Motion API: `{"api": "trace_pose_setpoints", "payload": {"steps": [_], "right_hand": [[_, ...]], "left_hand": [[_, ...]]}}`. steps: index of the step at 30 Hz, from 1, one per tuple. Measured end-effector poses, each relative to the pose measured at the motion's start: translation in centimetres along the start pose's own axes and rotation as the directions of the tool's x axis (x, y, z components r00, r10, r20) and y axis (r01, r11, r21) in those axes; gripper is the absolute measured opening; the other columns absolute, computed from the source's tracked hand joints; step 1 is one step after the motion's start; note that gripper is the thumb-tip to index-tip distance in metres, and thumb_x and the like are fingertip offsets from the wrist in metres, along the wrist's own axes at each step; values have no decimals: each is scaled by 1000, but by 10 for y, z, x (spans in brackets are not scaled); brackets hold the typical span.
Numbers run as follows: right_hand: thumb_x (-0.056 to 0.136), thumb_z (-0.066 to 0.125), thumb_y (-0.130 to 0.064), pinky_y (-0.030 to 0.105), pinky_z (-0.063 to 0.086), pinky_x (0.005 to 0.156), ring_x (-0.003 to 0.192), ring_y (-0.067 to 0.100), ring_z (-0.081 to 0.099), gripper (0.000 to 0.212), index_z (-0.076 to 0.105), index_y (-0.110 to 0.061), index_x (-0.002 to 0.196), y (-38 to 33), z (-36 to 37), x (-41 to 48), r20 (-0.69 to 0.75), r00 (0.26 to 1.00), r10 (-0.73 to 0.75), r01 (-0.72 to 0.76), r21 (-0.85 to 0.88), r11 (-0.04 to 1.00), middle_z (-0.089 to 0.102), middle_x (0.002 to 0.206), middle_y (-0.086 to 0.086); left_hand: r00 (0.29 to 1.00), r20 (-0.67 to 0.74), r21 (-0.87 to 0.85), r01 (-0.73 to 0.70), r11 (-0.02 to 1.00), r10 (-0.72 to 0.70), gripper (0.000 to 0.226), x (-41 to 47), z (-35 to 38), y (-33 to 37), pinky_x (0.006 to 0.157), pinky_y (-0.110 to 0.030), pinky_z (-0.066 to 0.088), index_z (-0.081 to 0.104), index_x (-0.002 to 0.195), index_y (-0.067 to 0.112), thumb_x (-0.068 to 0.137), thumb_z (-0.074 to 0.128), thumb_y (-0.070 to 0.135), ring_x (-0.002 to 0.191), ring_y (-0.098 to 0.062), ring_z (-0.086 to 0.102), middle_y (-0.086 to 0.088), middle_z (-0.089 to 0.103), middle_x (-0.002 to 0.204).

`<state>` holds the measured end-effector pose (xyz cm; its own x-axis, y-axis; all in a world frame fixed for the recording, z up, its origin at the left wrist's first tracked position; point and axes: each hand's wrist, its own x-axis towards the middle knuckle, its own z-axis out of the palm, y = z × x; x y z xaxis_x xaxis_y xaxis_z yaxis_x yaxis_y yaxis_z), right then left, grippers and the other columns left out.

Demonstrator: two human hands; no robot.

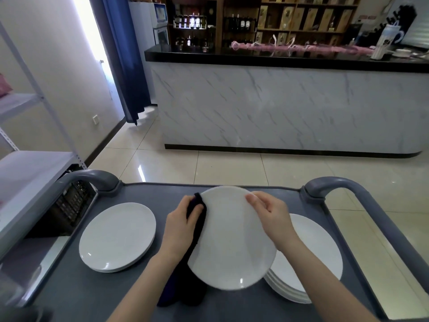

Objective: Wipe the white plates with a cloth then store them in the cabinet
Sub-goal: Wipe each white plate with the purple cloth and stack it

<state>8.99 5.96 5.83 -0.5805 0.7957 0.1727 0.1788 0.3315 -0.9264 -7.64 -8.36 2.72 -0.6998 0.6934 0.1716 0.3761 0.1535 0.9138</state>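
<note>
A white plate point(229, 242) is held tilted above the grey cart top point(130, 296). My right hand point(267, 212) grips its far right rim. My left hand point(183, 221) presses a dark cloth point(197, 224) against the plate's left edge, and the cloth hangs down below the plate to the cart. A short stack of white plates point(118, 235) lies on the cart at the left. A taller stack of white plates point(308, 259) lies at the right, partly hidden by the held plate and my right forearm.
The cart has grey handles at the left point(92, 180) and right point(336, 187). A metal shelf rack point(34, 163) stands at the left with a black crate point(69, 205) under it. A marble-fronted counter point(278, 108) faces me across the tiled floor.
</note>
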Motion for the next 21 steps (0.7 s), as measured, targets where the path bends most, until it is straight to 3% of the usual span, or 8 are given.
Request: {"api": "trace_pose_setpoints", "payload": {"steps": [3, 6, 9, 11, 14, 16, 21], "right_hand": [[100, 55, -34, 18, 43, 62, 64, 1, 53, 28, 68, -25, 78, 2, 15, -9, -318, 937, 141, -80, 199, 977, 64, 68, -14], [102, 51, -35, 21, 42, 63, 65, -1, 51, 28, 64, -25, 79, 7, 26, -19, -422, 890, 176, -99, 198, 975, 62, 69, -16], [102, 50, -34, 19, 42, 63, 67, 0, 53, 26, 66, -23, 85, 7, 16, -18, -360, 925, 117, -68, 148, 987, 65, 75, -10], [101, 52, -33, 19, 43, 64, 70, 6, 55, 24, 67, -21, 87, 5, 4, -14, -247, 969, 34, -14, 82, 997, 66, 79, -4], [99, 56, -37, 23, 43, 65, 71, 12, 57, 23, 68, -21, 88, 0, -4, -9, 21, 999, -50, 51, -79, 996, 66, 79, 1], [97, 59, -35, 19, 44, 68, 77, 9, 61, 17, 69, -28, 86, -3, -5, -5, 84, 995, -45, 54, -103, 993, 69, 80, -6], [99, 58, -31, 18, 46, 72, 80, 4, 63, 18, 74, -27, 90, -4, -3, -8, -100, 994, -33, 33, 1, 999, 72, 82, -12]], "left_hand": [[978, -138, -39, 154, 987, -158, 8, -6, 11, -3, 60, -11, 39, 48, 108, 34, 100, 49, 32, 81, 5, 58, 19, 64, 91], [967, -153, -80, 193, 978, -204, 12, -7, 16, -5, 61, -11, 38, 47, 112, 29, 101, 48, 31, 85, 4, 56, 18, 61, 95], [987, -100, -49, 119, 992, -124, 6, 3, 7, 0, 63, -7, 40, 50, 106, 29, 100, 51, 27, 88, 4, 59, 20, 62, 94], [999, -35, -30, 18, 999, -19, 10, 13, -2, 7, 67, -4, 40, 53, 105, 31, 98, 56, 25, 88, 11, 58, 23, 65, 92], [973, 205, 97, -128, 987, 106, 12, 23, -8, 17, 71, -5, 40, 55, 101, 35, 95, 61, 27, 86, 9, 59, 23, 66, 89], [952, 275, 150, -177, 973, 131, 10, 23, -4, 16, 72, -9, 43, 56, 103, 33, 95, 61, 29, 84, 5, 59, 20, 66, 89], [999, -33, 0, -18, 1000, 18, 11, 8, 6, 7, 70, -5, 42, 57, 102, 38, 95, 59, 30, 87, 11, 59, 28, 67, 89]]}}
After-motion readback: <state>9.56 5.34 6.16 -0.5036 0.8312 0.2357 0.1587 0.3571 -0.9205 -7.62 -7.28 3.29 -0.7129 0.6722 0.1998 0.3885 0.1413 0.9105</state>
